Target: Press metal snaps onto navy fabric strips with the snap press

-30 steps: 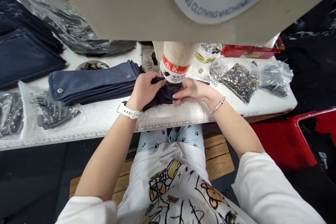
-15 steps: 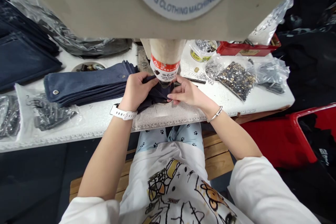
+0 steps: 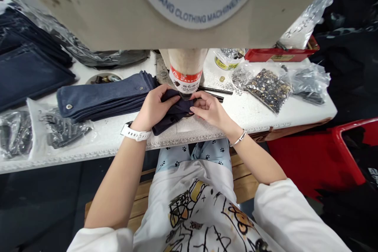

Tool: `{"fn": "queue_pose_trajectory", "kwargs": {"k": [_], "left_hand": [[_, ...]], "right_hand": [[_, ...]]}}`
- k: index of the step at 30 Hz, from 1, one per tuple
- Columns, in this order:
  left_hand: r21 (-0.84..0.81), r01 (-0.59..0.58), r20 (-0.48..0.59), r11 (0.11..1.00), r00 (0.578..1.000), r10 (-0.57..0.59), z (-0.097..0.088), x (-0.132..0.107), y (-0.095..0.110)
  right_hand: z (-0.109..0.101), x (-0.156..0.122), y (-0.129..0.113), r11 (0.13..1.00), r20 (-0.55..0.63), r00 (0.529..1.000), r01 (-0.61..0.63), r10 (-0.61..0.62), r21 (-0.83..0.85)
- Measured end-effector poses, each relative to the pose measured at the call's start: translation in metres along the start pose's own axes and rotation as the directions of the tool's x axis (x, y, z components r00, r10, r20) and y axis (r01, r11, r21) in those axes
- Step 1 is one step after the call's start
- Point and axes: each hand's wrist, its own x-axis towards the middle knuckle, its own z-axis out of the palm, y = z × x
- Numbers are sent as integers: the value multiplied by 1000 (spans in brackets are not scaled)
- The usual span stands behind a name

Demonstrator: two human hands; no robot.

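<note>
Our dark navy denim piece [image 3: 173, 114] has shifted toward the ruler-marked white table edge [image 3: 189, 140], just in front of the cream cylindrical press head [image 3: 186, 69]; our curled left hand [image 3: 155, 108] grips it; our half-open right hand [image 3: 208, 110] touches it, grip unclear; thin black metal rods [image 3: 215, 90] lie just beyond

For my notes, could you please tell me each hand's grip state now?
Left hand: closed, holding the dark blue cloth.
Right hand: closed, fingertips pinching that cloth.
</note>
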Motion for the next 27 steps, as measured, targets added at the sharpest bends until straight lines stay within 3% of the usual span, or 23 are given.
{"fn": "queue_pose_trajectory", "kwargs": {"k": [7,12,17,22,27], "left_hand": [[71,80,26,994,996,-82,-9,4,12],[108,83,56,991,994,-89,-5,7,27],[66,-61,87,996,995,56,4,7,24],[82,-184,-31,979,982,187,11,8,11],[51,-217,-123,975,967,222,15,8,4]], "right_hand": [[3,-1,-3,1000,-28,999,-28,28,-5],[3,0,-3,999,-34,999,-32,31,-27],[2,-1,-1,1000,-24,999,-21,21,4],[3,-2,2,996,-45,998,-29,33,87],[4,-2,1,992,-78,996,-21,31,126]]}}
